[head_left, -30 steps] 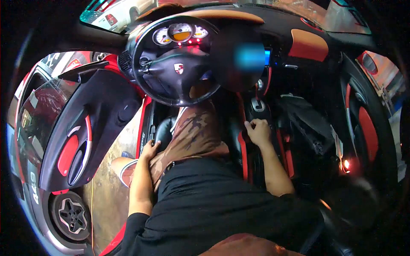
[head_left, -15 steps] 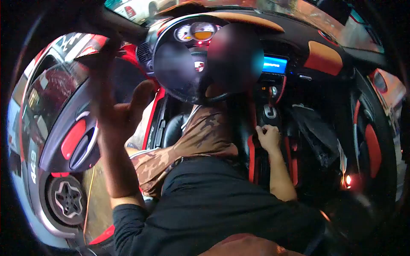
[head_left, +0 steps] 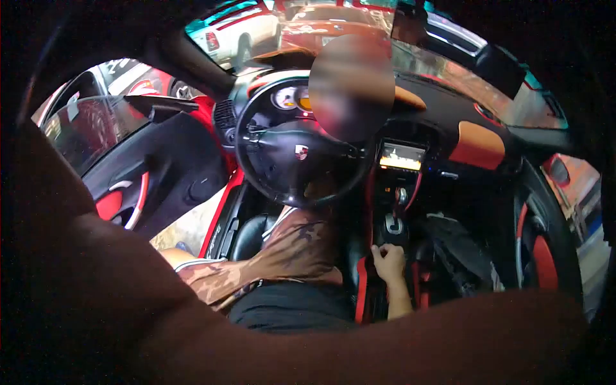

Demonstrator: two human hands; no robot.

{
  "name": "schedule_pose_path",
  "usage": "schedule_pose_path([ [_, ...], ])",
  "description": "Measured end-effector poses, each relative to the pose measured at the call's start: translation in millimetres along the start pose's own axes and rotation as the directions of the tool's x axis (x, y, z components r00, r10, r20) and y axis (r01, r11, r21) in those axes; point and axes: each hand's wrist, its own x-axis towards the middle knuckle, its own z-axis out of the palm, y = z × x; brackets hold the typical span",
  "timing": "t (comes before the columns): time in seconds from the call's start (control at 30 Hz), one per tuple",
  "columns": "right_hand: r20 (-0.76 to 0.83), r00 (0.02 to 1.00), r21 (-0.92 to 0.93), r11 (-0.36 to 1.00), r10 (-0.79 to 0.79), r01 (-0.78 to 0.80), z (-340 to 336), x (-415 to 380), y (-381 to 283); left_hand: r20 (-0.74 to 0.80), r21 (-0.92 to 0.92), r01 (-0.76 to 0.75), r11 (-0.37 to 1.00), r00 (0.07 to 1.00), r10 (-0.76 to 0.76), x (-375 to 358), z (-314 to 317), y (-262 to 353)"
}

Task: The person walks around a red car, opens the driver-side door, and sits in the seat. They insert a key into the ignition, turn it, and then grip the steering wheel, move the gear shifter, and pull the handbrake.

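My right hand [head_left: 390, 262] lies on the centre console with its fingers curled. It is just behind the gear selector [head_left: 400, 200] and apart from it. Whatever may be inside the fingers is hidden. A big, dark, blurred shape, seemingly my left hand [head_left: 109, 269], is very close to the camera and fills the lower left and bottom of the view; its fingers cannot be made out. Ahead of my lap stands the black steering wheel [head_left: 300, 153] with a crest at its hub, and neither hand touches it.
The driver's door [head_left: 173, 160] stands open on the left. Right of the wheel, the dashboard screen [head_left: 402, 156] is lit. A dark plastic-like sheet [head_left: 459, 250] covers the passenger side. Beyond the windshield, a white pickup [head_left: 247, 38] and a red car [head_left: 333, 29] are parked.
The raised left hand has come up close to the camera and now blocks the lower view. My view has tilted up. The screen has gone from blue to a bright picture. The right hand stays put.
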Motion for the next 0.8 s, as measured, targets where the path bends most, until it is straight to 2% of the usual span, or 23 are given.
schedule_pose_path([
  [0.07, 0.011, 0.999, -0.022, 0.999, -0.032, 0.032, -6, -2, -9, 0.002, 0.005, 0.005, 1.000, 1.000, -0.005, 3, -3, 2],
  [0.17, -0.063, 0.997, -0.081, 0.996, -0.054, 0.048, 0, -3, -6, 0.011, 0.005, 0.047, 0.999, 0.999, -0.047, 2, -5, -1],
  [0.2, 0.013, 0.998, 0.008, 0.998, -0.058, 0.058, -17, -8, -27, 0.009, -0.001, 0.059, 0.998, 0.998, -0.059, 6, -3, -4],
  [0.3, 0.002, 1.000, -0.036, 0.999, -0.022, 0.022, -2, -10, -14, 0.007, -0.004, 0.073, 0.997, 0.997, -0.073, 1, -3, -13],
  [0.4, -0.048, 0.996, -0.141, 0.988, -0.069, 0.061, 4, -3, 1, -0.008, 0.009, 0.071, 0.997, 0.997, -0.071, -6, -11, -12],
  [0.57, 0.012, 1.000, -0.062, 0.998, 0.003, -0.003, -12, -8, -21, 0.007, 0.028, 0.085, 0.996, 0.996, -0.085, -10, -16, -5],
  [0.67, -0.030, 0.998, -0.120, 0.992, -0.051, 0.048, 5, 0, 3, 0.015, 0.050, 0.116, 0.992, 0.993, -0.117, -12, -19, -17],
  [0.73, 0.049, 0.997, 0.001, 0.998, -0.057, 0.057, -2, 5, -5, 0.024, 0.072, 0.154, 0.985, 0.987, -0.156, -12, -21, -28],
  [0.77, -0.088, 0.966, -0.154, 0.961, -0.243, 0.228, -2, 7, -17, 0.025, 0.086, 0.174, 0.981, 0.984, -0.177, -9, -25, -38],
  [0.8, -0.304, 0.819, -0.336, 0.859, -0.487, 0.386, -7, 15, -50, 0.039, 0.094, 0.207, 0.974, 0.977, -0.211, -6, -26, -46],
])
